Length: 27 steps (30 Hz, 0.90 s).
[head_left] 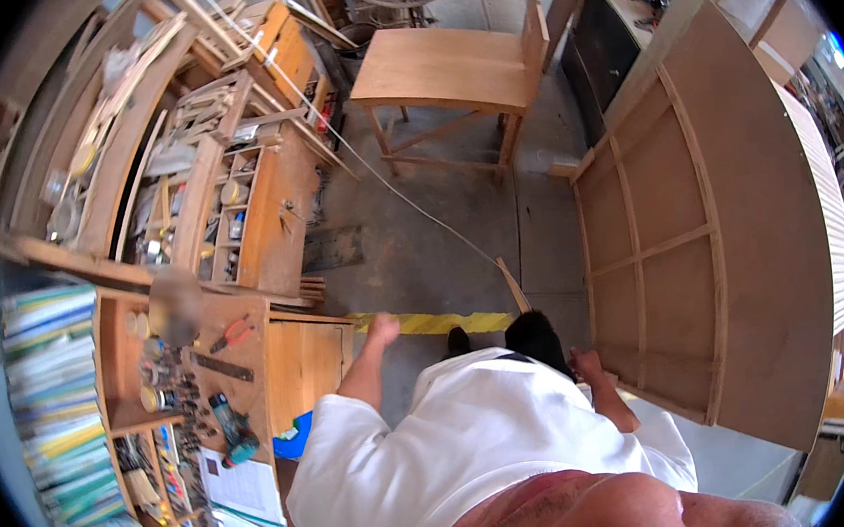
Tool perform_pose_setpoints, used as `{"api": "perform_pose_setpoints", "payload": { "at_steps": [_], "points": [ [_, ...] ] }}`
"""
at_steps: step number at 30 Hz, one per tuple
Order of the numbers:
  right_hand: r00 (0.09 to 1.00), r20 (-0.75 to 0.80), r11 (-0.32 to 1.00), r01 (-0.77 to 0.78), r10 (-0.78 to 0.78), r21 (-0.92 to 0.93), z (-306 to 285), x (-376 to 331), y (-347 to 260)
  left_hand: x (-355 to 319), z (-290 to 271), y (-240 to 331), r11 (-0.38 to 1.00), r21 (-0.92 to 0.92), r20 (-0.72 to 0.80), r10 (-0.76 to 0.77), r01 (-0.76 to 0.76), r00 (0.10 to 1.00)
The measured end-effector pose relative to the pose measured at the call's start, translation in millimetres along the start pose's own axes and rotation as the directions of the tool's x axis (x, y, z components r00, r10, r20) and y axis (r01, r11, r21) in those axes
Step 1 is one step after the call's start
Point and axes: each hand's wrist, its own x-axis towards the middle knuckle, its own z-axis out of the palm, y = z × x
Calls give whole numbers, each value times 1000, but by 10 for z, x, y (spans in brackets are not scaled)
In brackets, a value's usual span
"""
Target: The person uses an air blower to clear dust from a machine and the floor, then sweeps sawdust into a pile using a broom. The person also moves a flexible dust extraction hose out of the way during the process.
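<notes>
My left hand (383,329) hangs out in front of my left side, fingers curled in, with nothing seen in it. It is nearest the wooden cabinet (308,372) at the left. Down by my right thigh, my right hand (584,363) is closed on a thin wooden strip (513,285). My dark-clothed leg hides the strip's middle; its far end points forward over the floor. To the right of that hand leans a large wooden panel (763,234) with a framed grid on its inner side.
Ahead stands a wooden table (444,61) with an upright board at its right end. A pale cord (390,179) crosses the walkway. Yellow floor tape (447,322) runs before my feet. The left workbench bears a cordless drill (233,428), red pliers (234,333) and papers (244,490).
</notes>
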Motion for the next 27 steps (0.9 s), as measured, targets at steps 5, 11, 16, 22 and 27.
{"api": "perform_pose_setpoints", "payload": {
  "at_steps": [5, 11, 16, 22, 27],
  "points": [
    [845, 2, 671, 426, -535, -606, 34, 686, 384, 859, -915, 939, 968, -193, -173, 125, -158, 977],
    [931, -69, 900, 325, -358, -289, -240, 1586, 358, 1164, -77, 1887, 883, -456, 120, 181, -108, 976],
    [996, -85, 966, -4, -19, -257, -471, 2041, -871, 1278, 368, 1522, 976, 86, 201, 179, -199, 963],
    [988, -141, 983, -79, 56, -165, -2011, 3377, -1778, 1735, 279, 2731, 958, 56, 315, 250, -281, 916],
    [959, -178, 970, 196, -220, -142, -2835, 3872, -3577, 2122, 407, 3258, 956, -292, 202, 80, -18, 976]
  ]
}}
